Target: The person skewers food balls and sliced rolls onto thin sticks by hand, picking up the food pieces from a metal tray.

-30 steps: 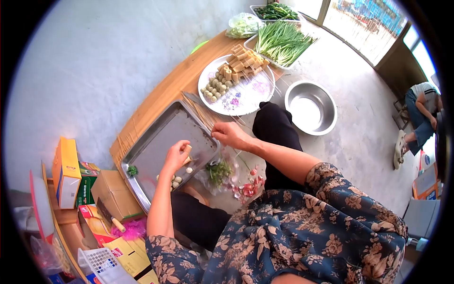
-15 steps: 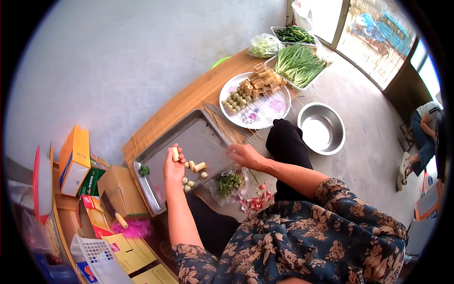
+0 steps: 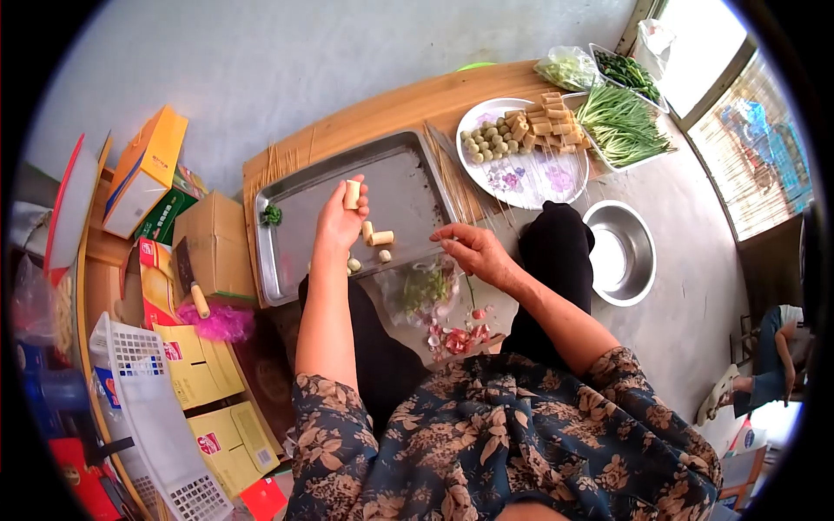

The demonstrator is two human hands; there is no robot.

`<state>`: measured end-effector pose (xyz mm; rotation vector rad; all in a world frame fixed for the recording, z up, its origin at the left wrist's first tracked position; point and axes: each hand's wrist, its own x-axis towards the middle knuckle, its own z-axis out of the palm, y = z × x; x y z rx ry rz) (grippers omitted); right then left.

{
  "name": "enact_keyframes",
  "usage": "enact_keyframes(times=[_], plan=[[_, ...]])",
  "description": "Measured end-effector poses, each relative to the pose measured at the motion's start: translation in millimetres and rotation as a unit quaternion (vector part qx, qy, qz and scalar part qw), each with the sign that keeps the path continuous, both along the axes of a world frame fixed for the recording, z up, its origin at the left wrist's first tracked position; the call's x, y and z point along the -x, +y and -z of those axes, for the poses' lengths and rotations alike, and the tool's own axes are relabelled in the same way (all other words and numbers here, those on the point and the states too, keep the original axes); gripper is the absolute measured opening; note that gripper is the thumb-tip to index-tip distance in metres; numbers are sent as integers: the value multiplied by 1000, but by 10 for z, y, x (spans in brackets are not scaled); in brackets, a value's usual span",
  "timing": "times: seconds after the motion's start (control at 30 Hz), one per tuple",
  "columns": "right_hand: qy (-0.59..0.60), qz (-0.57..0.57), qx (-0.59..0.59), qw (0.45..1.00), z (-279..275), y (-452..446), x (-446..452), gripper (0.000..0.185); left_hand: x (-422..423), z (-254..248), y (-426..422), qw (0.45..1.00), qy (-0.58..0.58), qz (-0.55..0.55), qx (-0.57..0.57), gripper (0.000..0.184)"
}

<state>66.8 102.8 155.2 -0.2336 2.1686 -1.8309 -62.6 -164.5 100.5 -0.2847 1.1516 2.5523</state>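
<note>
My left hand (image 3: pixel 341 215) is raised over the metal tray (image 3: pixel 304 187), its fingers closed round a pale tan food roll (image 3: pixel 352 194). My right hand (image 3: pixel 476 252) is at the tray's right edge, thumb and forefinger pinched together; anything thin between them is too fine to make out. Two more rolls (image 3: pixel 381 237) and a few pale balls (image 3: pixel 385 256) lie in the tray near my left wrist. A green clump (image 3: pixel 272 214) sits at its left side. Loose thin skewers (image 3: pixel 452 178) lie on the table beside the tray.
A patterned plate (image 3: pixel 521 195) holds balls and stacked rolls. Beyond it are trays of scallions (image 3: pixel 621 126) and green peppers (image 3: pixel 627 75). A steel basin (image 3: pixel 643 252) stands on the floor at right. Boxes and a knife (image 3: pixel 193 282) crowd the left. Another person sits far right.
The view has turned, so the tray and plate appear higher and further right. My left hand still grips the roll; my right hand stays pinched near the tray's edge.
</note>
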Motion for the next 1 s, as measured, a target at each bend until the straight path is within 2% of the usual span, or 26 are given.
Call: enact_keyframes(times=[0.27, 0.37, 0.57, 1.0], plan=[[66, -46, -73, 994, -37, 39, -56, 23, 11, -43, 95, 999, 7, 34, 26, 37], [53, -52, -100, 992, -89, -8, -41, 23, -15, -79, 86, 998, 15, 41, 52, 37], [50, -30, -70, 996, -87, -53, -36, 22, -12, -89, 103, 997, 20, 32, 67, 37], [64, -18, -97, 993, -54, -59, -28, 22, -50, -153, 148, 993, 37, 12, 115, 34]])
